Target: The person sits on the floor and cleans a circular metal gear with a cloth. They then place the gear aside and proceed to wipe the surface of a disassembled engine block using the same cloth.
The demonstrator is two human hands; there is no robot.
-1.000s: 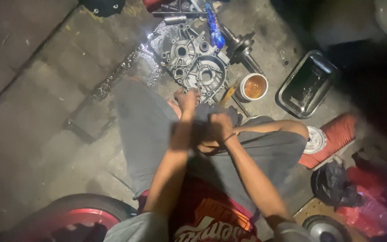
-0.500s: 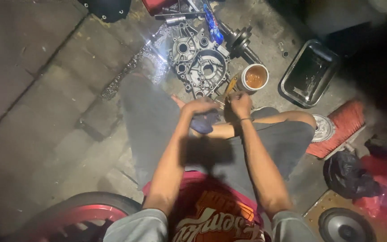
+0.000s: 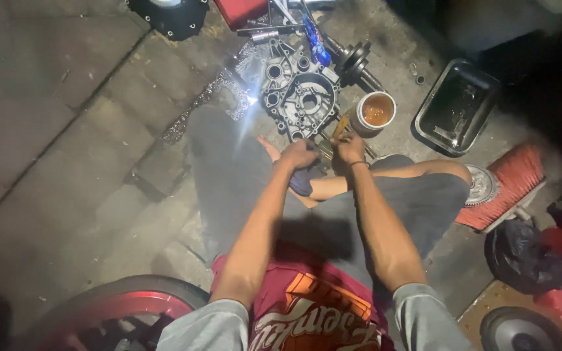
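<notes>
Grey metal engine casing (image 3: 299, 97) lies on the paved floor just beyond a seated person's crossed legs. Both hands meet close together below it: the left hand (image 3: 298, 155) curled into a fist, the right hand (image 3: 348, 149) closed around a small tool, too blurred to identify. A cup (image 3: 373, 112) of brown liquid and a black tray (image 3: 456, 107) sit to the right.

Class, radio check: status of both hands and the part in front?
Left hand, right hand together, grip unclear. Grey metal engine casing just ahead. Orange-filled round tin beside right hand.
</notes>
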